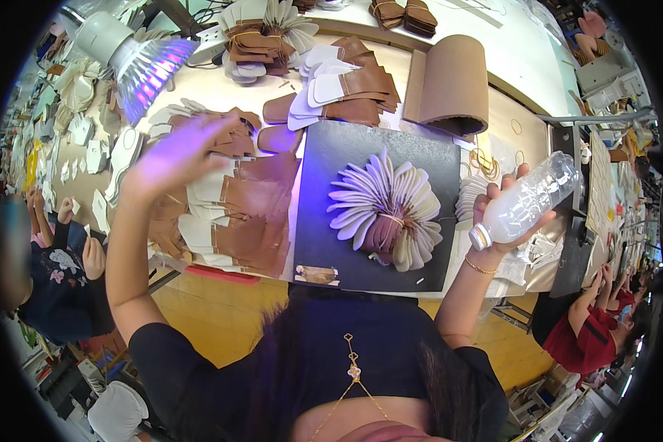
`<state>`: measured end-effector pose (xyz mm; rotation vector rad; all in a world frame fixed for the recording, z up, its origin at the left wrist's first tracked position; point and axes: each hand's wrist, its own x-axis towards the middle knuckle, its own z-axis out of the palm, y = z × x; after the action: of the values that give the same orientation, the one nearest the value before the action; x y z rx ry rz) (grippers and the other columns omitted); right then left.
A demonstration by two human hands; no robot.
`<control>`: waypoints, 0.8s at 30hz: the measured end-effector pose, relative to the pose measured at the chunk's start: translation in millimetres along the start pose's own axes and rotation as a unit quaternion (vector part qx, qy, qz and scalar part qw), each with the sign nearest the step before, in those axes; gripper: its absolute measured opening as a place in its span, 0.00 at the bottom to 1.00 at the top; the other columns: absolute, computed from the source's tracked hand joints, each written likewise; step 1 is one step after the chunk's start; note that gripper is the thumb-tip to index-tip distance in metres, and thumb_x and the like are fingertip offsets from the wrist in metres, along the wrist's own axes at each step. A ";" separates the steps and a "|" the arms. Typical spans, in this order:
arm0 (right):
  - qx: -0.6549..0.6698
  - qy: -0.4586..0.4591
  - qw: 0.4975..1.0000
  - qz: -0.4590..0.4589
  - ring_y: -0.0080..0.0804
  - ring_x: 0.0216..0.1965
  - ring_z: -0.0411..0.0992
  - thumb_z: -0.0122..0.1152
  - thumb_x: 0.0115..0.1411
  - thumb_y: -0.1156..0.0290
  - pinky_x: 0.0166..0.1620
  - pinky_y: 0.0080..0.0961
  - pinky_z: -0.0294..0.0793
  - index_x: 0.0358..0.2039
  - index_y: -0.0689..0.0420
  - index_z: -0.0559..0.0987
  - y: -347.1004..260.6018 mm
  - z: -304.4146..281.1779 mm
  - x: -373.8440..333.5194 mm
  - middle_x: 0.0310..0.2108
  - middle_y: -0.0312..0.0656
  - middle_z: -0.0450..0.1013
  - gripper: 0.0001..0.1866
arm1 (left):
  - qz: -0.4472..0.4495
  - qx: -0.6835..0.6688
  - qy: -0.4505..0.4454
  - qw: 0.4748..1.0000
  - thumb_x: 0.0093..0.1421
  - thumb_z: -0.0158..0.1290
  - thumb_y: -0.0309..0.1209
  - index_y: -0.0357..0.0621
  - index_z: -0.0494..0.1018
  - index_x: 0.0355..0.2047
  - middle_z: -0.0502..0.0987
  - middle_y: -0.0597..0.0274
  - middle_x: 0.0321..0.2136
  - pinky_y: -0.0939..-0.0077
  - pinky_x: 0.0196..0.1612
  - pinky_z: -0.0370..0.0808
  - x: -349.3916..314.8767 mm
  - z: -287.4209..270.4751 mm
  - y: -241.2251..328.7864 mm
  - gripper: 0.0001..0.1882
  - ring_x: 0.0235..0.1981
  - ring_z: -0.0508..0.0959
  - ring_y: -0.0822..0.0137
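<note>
The left fingers [212,135] are extended, blurred and seemingly empty, above brown-and-white pieces [254,197] apparently not yet banded; on the black board [331,147] to their right, one fanned bundle [378,193] is already banded; farther right, a clear bottle [538,195] is held tilted by the curled right fingers [492,190].

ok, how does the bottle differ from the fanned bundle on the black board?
The bottle is see-through with whitish contents; the bundle is opaque, pale and brown pieces.
The bottle is held tilted in the right hand; the bundle rests on the black board.
Both show some white.
</note>
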<state>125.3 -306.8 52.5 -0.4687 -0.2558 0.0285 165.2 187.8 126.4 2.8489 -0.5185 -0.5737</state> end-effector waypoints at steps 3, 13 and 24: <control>0.041 -0.016 0.999 0.021 0.54 0.46 0.70 0.55 0.58 0.38 0.41 0.53 0.76 0.65 0.56 0.52 -6.4 -3.9 -4.4 0.47 0.54 0.68 0.47 | 0.098 -0.062 -0.091 0.989 0.58 0.55 0.45 0.48 0.56 0.65 0.65 0.46 0.59 0.59 0.61 0.65 -38.4 -1.3 60.6 0.38 0.59 0.66 0.48; 0.007 -0.028 0.998 0.060 0.44 0.42 0.73 0.55 0.60 0.41 0.34 0.37 0.75 0.65 0.58 0.55 2.6 0.1 -9.4 0.45 0.50 0.70 0.43 | 0.038 -0.121 0.126 0.984 0.58 0.57 0.44 0.42 0.63 0.60 0.74 0.46 0.47 0.61 0.50 0.71 -44.4 -3.3 46.9 0.33 0.48 0.74 0.52; 0.016 -0.052 0.998 0.033 0.48 0.41 0.73 0.51 0.59 0.36 0.34 0.41 0.75 0.66 0.55 0.54 9.9 22.6 -19.5 0.46 0.50 0.69 0.45 | 0.126 0.092 0.043 0.987 0.57 0.53 0.56 0.48 0.57 0.64 0.64 0.41 0.55 0.59 0.37 0.77 66.2 104.6 252.6 0.41 0.43 0.77 0.53</control>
<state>101.1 -289.6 62.9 -0.4437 -0.3417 0.1208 104.4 -81.4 72.1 2.8942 -0.9442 -0.3734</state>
